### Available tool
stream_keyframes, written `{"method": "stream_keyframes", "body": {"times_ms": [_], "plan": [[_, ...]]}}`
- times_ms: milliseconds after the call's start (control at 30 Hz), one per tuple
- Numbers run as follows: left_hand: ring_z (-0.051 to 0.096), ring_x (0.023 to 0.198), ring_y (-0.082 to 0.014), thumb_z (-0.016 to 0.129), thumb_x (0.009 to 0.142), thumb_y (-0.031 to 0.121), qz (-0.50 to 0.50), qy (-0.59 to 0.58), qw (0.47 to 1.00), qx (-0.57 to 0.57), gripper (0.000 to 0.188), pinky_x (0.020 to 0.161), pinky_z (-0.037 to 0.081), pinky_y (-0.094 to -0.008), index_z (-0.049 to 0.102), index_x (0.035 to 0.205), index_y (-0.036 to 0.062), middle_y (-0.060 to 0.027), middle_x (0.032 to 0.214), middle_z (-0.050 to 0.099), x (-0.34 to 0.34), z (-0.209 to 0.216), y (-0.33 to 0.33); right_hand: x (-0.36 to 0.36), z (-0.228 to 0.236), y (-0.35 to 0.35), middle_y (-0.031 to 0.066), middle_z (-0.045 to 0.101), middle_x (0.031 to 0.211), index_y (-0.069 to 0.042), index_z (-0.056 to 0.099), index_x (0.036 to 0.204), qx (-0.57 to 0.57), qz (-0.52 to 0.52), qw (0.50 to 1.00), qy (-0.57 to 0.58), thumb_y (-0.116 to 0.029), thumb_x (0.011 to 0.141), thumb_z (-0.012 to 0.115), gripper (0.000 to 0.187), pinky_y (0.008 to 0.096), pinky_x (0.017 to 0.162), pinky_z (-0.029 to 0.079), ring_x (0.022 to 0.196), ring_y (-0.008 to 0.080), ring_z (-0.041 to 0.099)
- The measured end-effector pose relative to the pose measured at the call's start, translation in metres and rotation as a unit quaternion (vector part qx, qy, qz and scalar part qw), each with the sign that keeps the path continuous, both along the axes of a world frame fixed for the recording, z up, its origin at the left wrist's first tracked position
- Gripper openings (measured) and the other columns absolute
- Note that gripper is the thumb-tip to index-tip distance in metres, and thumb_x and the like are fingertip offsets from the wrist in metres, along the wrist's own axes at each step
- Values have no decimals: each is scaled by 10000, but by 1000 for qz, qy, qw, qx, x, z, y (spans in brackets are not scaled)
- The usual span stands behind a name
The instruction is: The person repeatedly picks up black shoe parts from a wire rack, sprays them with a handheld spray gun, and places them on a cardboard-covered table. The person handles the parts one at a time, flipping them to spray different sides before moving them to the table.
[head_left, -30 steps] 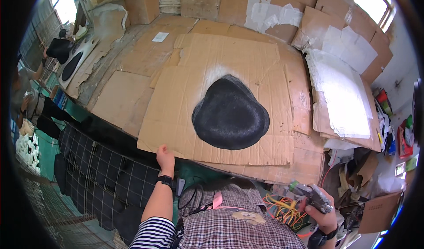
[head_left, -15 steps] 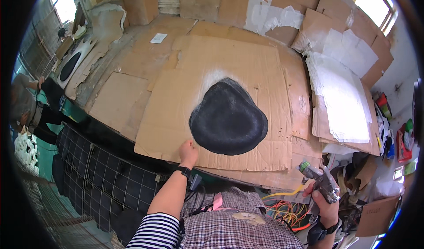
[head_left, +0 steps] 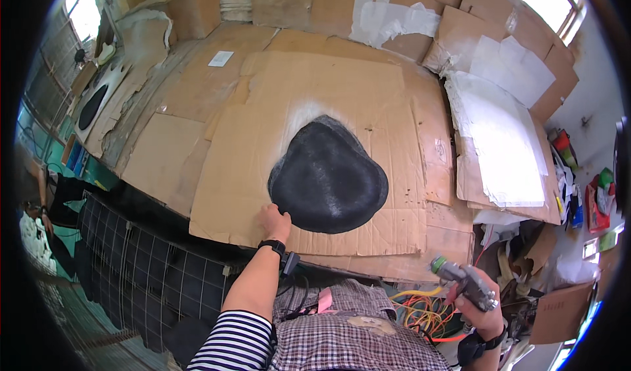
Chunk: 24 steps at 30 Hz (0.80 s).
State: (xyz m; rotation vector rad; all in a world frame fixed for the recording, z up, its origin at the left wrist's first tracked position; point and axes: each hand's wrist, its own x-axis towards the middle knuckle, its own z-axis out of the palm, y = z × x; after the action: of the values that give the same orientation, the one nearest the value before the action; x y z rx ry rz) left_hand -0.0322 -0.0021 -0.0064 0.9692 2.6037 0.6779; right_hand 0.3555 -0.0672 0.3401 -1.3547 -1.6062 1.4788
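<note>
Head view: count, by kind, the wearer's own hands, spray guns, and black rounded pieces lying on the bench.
Own hands: 2 (left hand, right hand)
Spray gun: 1
Black pieces: 2 (near piece, far-left piece)
Total: 5

So one big black shape (head_left: pixel 328 183) is lying toward the cardboard sheet (head_left: pixel 227 180)'s front edge, one black oval (head_left: pixel 93 108)'s sitting by the surface (head_left: pixel 133 110)'s left edge, one spray gun (head_left: pixel 464 284)'s showing.

Small print (head_left: pixel 554 305), on brown cardboard box (head_left: pixel 566 321), blurred; unreadable
</note>
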Motion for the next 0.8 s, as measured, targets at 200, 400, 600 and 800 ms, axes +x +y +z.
{"method": "stream_keyframes", "body": {"times_ms": [200, 400, 600, 800], "plan": [[601, 876, -306, 661, 713, 117, 5, -43, 999, -10, 113, 778, 483, -395, 640, 799, 47, -129, 920, 628, -5, -8, 4, 24, -3, -13, 70, 648, 841, 56, 511, 1197, 21, -45, 998, -28, -144, 778, 711, 506, 275, 704, 505, 760, 132, 626], [604, 843, -310, 646, 706, 117, 24, -108, 994, 23, 122, 765, 481, -394, 625, 798, 39, -139, 873, 622, 2, -6, 8, 37, -6, -18, 76, 639, 791, 60, 511, 1195, -17, -24, 999, -17, -176, 751, 743, 555, 286, 695, 500, 721, 152, 626], [591, 836, -330, 662, 705, 137, 40, -40, 997, 48, 280, 785, 478, -398, 572, 939, 11, -164, 872, 586, 6, -3, 3, 7, -14, -4, 85, 631, 791, 63, 499, 1190, 50, -132, 988, 64, -189, 754, 734, 556, 284, 688, 501, 706, 160, 620], [598, 805, -320, 653, 706, 108, 14, -61, 997, 35, 114, 768, 484, -408, 603, 762, 22, -149, 846, 609, 4, -8, 5, 39, -9, -18, 91, 636, 807, 60, 506, 1211, -40, -35, 999, 10, -134, 756, 727, 542, 301, 707, 509, 746, 172, 632]]}}
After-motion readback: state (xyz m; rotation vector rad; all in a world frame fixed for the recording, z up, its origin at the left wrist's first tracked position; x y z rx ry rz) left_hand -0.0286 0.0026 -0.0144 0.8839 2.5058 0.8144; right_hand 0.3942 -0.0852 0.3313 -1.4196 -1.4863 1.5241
